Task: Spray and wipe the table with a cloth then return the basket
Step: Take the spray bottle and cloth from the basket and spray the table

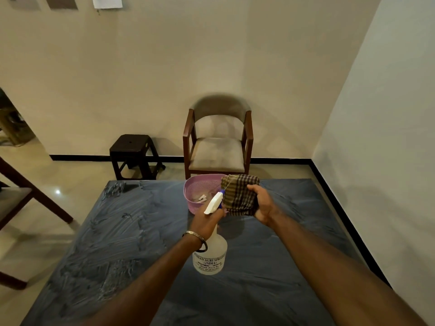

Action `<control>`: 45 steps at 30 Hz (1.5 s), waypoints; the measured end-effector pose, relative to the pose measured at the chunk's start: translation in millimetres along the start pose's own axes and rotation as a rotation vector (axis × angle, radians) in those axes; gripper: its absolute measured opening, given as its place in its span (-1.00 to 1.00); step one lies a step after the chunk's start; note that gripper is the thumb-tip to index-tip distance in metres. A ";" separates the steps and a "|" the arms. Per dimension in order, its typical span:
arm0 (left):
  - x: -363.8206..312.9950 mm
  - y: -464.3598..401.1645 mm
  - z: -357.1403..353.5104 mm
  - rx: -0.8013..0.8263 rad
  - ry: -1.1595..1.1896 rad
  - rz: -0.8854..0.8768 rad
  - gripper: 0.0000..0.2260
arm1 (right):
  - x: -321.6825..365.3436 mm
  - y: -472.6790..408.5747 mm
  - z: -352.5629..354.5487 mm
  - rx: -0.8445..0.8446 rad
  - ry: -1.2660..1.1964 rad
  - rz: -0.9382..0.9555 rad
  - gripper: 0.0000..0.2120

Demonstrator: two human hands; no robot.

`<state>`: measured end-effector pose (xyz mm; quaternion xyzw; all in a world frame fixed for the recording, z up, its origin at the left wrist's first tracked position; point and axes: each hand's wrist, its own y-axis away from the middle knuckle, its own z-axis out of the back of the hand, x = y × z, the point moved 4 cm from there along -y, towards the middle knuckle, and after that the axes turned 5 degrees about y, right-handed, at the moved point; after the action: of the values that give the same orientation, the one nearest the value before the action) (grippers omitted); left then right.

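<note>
Both hands up over dark table (117,243), streaked w/ wipe marks. Left hand (207,220) wrapped round neck of white spray bottle (210,257), nozzle aimed at checked cloth (237,195). Right hand (262,204) clutching cloth, fingers curled tight. Pink basket (191,188) on table's far edge, just behind cloth. Chair (217,140), stool (133,156) beyond.

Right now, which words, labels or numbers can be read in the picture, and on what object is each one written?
"...SSAN AGRI SPRAY..." : top line, partly hidden, on the spray bottle gripped by the left hand.
"(INDIA)" : second line, same bottle.
Lower lines on the bottle: too small and blurred to read.
Paper on the wall: no readable text.
</note>
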<state>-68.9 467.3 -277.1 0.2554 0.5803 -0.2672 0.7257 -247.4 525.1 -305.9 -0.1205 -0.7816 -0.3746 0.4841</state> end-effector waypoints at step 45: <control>20.2 24.5 38.8 0.076 0.052 0.016 -0.89 | 5.3 26.1 -8.6 0.000 0.129 0.031 -0.68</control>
<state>-21.1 456.9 -287.7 0.2941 0.5863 -0.2765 0.7023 -229.9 536.1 -286.9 -0.1082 -0.7469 -0.3738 0.5391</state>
